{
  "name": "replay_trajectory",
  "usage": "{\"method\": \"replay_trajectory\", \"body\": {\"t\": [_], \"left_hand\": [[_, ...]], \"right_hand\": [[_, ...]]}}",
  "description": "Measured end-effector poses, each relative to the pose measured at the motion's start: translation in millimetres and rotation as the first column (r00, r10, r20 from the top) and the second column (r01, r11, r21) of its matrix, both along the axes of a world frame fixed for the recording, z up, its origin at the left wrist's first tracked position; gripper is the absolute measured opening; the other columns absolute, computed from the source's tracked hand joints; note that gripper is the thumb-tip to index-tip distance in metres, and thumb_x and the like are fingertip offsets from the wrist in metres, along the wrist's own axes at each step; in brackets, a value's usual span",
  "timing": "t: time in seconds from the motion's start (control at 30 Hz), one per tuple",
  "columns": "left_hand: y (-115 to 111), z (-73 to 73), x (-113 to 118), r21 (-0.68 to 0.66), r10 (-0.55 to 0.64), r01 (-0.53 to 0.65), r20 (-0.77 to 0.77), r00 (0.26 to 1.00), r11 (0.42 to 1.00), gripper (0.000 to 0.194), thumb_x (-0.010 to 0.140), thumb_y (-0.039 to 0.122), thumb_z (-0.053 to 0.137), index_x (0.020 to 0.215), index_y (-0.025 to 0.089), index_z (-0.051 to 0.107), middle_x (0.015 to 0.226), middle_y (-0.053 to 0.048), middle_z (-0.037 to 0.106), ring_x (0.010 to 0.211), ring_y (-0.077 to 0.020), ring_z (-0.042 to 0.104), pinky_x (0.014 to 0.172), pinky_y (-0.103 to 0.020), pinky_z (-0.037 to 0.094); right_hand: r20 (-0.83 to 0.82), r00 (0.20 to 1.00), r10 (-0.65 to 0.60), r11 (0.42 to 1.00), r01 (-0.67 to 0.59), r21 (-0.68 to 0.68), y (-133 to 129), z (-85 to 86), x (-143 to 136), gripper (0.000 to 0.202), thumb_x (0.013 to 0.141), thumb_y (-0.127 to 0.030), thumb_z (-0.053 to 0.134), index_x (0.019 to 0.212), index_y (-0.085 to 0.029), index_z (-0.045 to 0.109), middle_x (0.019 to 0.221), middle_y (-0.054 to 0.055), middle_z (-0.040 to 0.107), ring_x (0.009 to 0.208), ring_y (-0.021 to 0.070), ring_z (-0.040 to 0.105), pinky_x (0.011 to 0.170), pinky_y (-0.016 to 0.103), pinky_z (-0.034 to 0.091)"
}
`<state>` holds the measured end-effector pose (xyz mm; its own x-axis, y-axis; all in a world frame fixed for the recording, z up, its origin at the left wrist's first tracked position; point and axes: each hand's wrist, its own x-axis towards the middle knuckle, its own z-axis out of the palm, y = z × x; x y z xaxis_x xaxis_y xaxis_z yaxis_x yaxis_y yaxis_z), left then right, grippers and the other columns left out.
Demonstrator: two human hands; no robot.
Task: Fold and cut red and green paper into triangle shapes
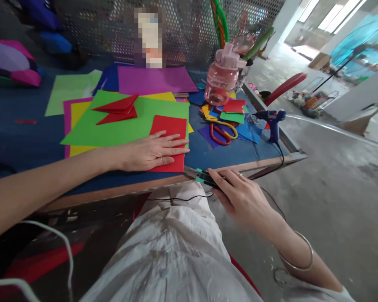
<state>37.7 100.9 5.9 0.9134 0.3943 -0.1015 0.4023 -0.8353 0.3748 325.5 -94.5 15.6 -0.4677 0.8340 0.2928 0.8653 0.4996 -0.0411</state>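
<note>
My left hand lies flat with its fingers stretched out on a red sheet, which rests at the right side of a larger green sheet. Just beyond the table's front edge, my right hand is closed round what look like pliers with black and teal handles. Their grey metal tip points left, close to the lower right corner of the red sheet. Folded red pieces sit on the green sheet, behind my left forearm.
Scissors with red and yellow handles lie among coloured scraps. A pink bottle stands behind them. The blue glue gun at the table's right edge trails a cord. More coloured sheets are stacked at the back.
</note>
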Motion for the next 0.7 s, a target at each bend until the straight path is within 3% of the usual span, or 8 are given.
{"method": "replay_trajectory", "body": {"t": [0.1,0.2,0.37,0.43,0.53,0.7], "left_hand": [[5.1,-3.0,-3.5,0.044,0.084,-0.084,0.004,0.996,0.995,0.058,0.113,0.055,0.030,0.166,0.034,0.041,0.179,-0.002,0.033,0.169,-0.0255,0.023,0.136,-0.061,0.008],[9.8,-6.6,-10.0,0.085,0.166,-0.168,0.021,0.986,0.982,0.061,0.113,0.053,0.029,0.167,0.027,0.039,0.179,-0.008,0.032,0.170,-0.0284,0.020,0.135,-0.064,0.009],[9.0,-2.6,-14.4,0.114,0.150,-0.159,0.085,0.985,0.981,0.055,0.113,0.037,0.031,0.164,0.021,0.043,0.178,-0.007,0.033,0.170,-0.0210,0.018,0.137,-0.057,0.009],[7.1,1.0,-13.1,0.105,0.117,-0.128,0.102,0.988,0.986,0.052,0.112,0.030,0.030,0.163,0.025,0.044,0.176,-0.003,0.037,0.168,-0.0171,0.025,0.137,-0.055,0.014],[5.9,4.0,-10.5,0.090,0.093,-0.103,0.112,0.989,0.991,0.047,0.112,0.033,0.038,0.157,0.035,0.052,0.170,0.001,0.048,0.164,-0.0168,0.035,0.136,-0.055,0.020],[3.9,5.5,-8.6,0.095,0.111,-0.122,0.119,0.987,0.988,0.042,0.113,0.039,0.040,0.152,0.040,0.058,0.170,0.003,0.048,0.164,-0.0181,0.035,0.135,-0.056,0.021]], "right_hand": [[0.088,0.996,-0.030,0.999,0.028,0.022,11.0,2.0,-2.6,0.044,0.115,-0.029,0.041,0.149,-0.007,0.060,0.119,0.017,0.075,0.098,0.0290,0.072,0.074,0.041,0.064],[0.141,0.989,-0.041,0.999,0.044,-0.013,30.4,6.2,-4.1,0.045,0.113,-0.027,0.041,0.150,-0.008,0.058,0.126,0.019,0.071,0.102,0.0295,0.070,0.073,0.040,0.062],[0.151,0.988,-0.001,0.999,0.008,-0.041,55.1,8.1,-1.6,0.042,0.113,-0.027,0.041,0.148,-0.012,0.060,0.131,0.019,0.066,0.101,0.0271,0.068,0.073,0.038,0.061],[0.144,0.989,0.022,0.999,-0.019,-0.026,58.7,4.3,0.9,0.042,0.114,-0.028,0.040,0.148,-0.013,0.059,0.128,0.018,0.066,0.099,0.0263,0.068,0.074,0.038,0.060],[0.145,0.988,0.047,0.999,-0.049,0.011,60.6,-2.9,4.3,0.045,0.116,-0.034,0.040,0.152,-0.013,0.056,0.121,0.016,0.068,0.099,0.0258,0.067,0.074,0.037,0.060],[0.188,0.980,0.066,0.993,-0.083,0.085,63.8,-8.5,5.4,0.045,0.117,-0.034,0.038,0.150,-0.012,0.059,0.112,0.014,0.069,0.096,0.0236,0.067,0.072,0.032,0.058]]}}
